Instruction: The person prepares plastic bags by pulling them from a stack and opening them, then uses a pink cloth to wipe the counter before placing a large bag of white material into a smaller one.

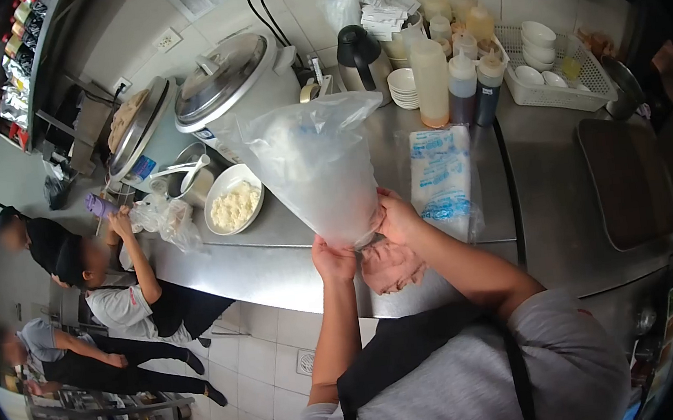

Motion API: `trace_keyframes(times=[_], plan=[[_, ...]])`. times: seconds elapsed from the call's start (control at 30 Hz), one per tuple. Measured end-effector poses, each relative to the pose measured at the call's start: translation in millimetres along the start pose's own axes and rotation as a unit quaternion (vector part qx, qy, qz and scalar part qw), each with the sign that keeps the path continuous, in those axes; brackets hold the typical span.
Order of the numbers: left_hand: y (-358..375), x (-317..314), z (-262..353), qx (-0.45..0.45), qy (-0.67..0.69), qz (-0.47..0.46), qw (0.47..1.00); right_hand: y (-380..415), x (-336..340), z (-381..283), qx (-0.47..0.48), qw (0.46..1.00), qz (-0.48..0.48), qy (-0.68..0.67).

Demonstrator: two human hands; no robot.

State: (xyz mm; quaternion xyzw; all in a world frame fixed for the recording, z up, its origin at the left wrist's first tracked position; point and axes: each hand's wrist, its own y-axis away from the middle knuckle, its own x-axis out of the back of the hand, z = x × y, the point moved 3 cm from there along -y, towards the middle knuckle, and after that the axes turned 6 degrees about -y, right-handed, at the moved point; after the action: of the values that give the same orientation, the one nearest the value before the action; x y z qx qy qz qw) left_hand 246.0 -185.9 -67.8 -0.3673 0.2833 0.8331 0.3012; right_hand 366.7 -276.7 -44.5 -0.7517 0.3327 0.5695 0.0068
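Note:
A translucent plastic bag (316,171) is puffed out and held up in front of me over the steel counter. At its lower left my left hand (333,259) grips the plastic, and my right hand (396,213) holds its lower right side. Just below my hands lies a pink, lumpy mass (392,266) like raw minced meat, partly covered by my right forearm. Beyond the right hand, a flat pack of plastic with blue print (441,170) rests on the counter. Left of the bag sits a white bowl (213,220) of pale, crumbly food.
Large rice cookers (237,85) stand at the back left. A thermos jug (361,56), sauce bottles (461,82) and a white basket (587,93) of bowls line the back right. A brown tray (627,179) lies far right. Several co-workers (129,305) are at left.

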Motion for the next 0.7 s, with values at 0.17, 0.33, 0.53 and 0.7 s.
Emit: trace_keyframes(times=[0.17, 0.33, 0.53, 0.7], plan=[[-32, 25, 13, -0.008, -0.05, 0.035, 0.998, -32, 29, 3, 0.018, 0.985, 0.081, 0.152], [-44, 7, 42, -0.043, -0.149, 0.042, 0.987, -35, 25, -9, 0.004, 0.954, 0.05, 0.295], [-43, -4, 44, -0.032, -0.301, 0.022, 0.953, -58, 3, -17, 0.03, 0.957, 0.106, 0.268], [-38, -8, 38, -0.06, -0.24, 0.001, 0.969, -83, -1, -29, -0.029, 0.889, 0.072, 0.451]])
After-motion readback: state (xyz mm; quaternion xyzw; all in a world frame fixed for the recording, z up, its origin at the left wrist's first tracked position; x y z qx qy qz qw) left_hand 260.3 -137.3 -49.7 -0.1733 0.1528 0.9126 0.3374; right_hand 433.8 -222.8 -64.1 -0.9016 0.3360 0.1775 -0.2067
